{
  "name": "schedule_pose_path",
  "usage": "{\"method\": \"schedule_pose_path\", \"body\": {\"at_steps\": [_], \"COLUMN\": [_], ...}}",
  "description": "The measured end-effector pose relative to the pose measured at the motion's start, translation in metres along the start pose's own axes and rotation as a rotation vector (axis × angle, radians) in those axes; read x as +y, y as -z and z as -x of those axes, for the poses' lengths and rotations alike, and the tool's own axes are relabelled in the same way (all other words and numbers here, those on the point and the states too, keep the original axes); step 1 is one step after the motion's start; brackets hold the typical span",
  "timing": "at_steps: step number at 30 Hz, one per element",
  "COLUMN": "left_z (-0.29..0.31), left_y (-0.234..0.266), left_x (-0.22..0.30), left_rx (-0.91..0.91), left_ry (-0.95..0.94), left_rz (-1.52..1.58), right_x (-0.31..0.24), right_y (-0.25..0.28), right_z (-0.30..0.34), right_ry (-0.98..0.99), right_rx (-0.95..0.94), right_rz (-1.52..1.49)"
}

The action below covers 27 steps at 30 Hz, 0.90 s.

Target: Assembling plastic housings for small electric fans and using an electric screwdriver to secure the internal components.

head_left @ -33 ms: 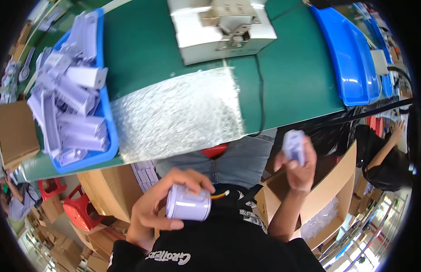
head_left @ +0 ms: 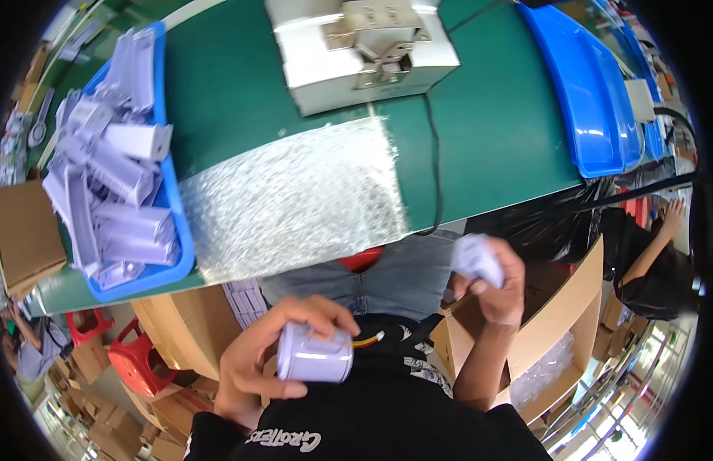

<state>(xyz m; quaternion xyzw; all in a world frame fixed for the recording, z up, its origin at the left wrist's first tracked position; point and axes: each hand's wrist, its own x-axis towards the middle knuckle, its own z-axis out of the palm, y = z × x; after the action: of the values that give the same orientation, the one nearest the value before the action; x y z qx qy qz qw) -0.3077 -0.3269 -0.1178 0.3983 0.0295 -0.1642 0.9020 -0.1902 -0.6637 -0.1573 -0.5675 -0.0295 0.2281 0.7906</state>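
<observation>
My left hand (head_left: 253,353) is wrapped round a pale lilac-white cylindrical housing (head_left: 316,361), thumb below and fingers over the top. From its right side sticks a short bundle of coloured wires (head_left: 365,340) ending in a small white plug. Over to the right, my right hand (head_left: 508,288) is closed on a small pale plastic piece (head_left: 479,260), raised above my lap and tilted. That piece is blurred, so its exact kind cannot be made out. The two held things are apart, with my lap between them.
A blue tray (head_left: 183,238) heaped with pale plastic housings stands left on the green bench (head_left: 494,138). Bubble wrap (head_left: 295,200) lies at the bench's front edge. Behind it is a white box (head_left: 318,84) bearing a metal fixture. Another blue tray (head_left: 594,115) sits right; a cardboard box (head_left: 556,330) stands below.
My right hand has moved a little left and down, and its plastic piece has tipped over leftward. My left hand still grips the cylinder, slightly lower in view.
</observation>
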Motion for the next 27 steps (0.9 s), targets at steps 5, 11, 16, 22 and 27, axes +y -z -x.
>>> {"method": "schedule_pose_path", "body": {"at_steps": [5, 11, 16, 22, 27], "left_z": [-0.010, -0.036, -0.030, -0.060, -0.076], "left_y": [-0.013, 0.018, 0.007, -0.007, -0.008], "left_x": [0.024, 0.035, 0.055, 0.054, 0.052], "left_rx": [0.204, -0.006, 0.032, 0.215, 0.294], "left_ry": [-0.234, -0.164, -0.275, -0.415, -0.531], "left_rz": [-0.106, -0.199, -0.593, -0.946, -0.919], "right_x": [0.032, 0.033, 0.029, -0.012, -0.042], "right_y": [0.002, -0.010, -0.023, -0.067, -0.110], "right_z": [-0.010, 0.019, 0.004, -0.023, -0.067], "right_ry": [-0.354, -0.348, -0.269, 0.268, 0.479], "right_rx": [-0.381, -0.159, -0.248, -0.212, 0.056], "right_rz": [-0.129, -0.081, -0.268, -0.129, 0.362]}}
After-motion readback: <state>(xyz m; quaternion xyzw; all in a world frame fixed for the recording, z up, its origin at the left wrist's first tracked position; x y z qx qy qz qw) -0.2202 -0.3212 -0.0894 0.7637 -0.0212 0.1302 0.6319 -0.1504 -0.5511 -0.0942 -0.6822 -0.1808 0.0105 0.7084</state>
